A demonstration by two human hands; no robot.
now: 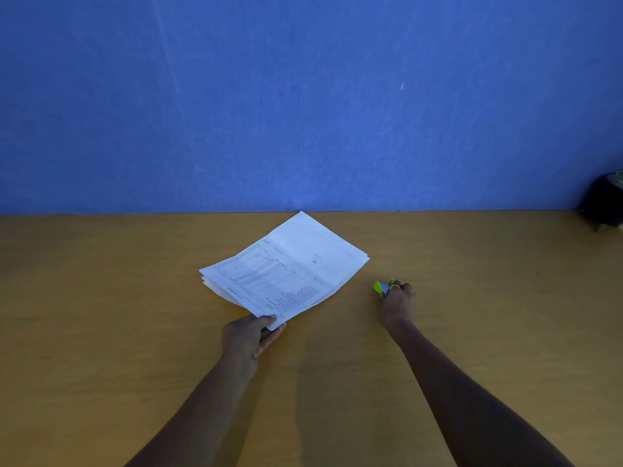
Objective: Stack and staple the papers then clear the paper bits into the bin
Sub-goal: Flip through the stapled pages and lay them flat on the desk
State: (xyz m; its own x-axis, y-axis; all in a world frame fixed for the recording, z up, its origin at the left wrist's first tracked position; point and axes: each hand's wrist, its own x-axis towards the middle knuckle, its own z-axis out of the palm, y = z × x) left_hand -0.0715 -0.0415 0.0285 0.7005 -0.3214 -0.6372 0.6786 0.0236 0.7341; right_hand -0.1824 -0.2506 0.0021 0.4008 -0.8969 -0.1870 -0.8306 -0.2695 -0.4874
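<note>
Key relation: the stapler (381, 287) lies to the right of the papers (286, 267), just beside their right-hand long edge; the corner it would have to reach is to its left and nearer the person.
Papers, place: on the wooden table (101, 298), mid-table, the far corner close to the blue wall (303, 96).
Papers, long axis: runs from near left to far right, so the stack sits as a diamond to the person.
Papers, look: white printed sheets with tables and lines of text; edges fanned at the left corner, so I judge them not yet squared.
Left hand (247, 338): pinches the nearest corner, thumb on top, fingers beneath.
Right hand (399, 306): fingers curled round the stapler; only its green nose shows.
Nearer hand: the right holds the tool, the left the stack.
Paper bits: none visible.
Bin: a dark object (603, 205) at the far right edge; cannot tell whether it is the bin.
</note>
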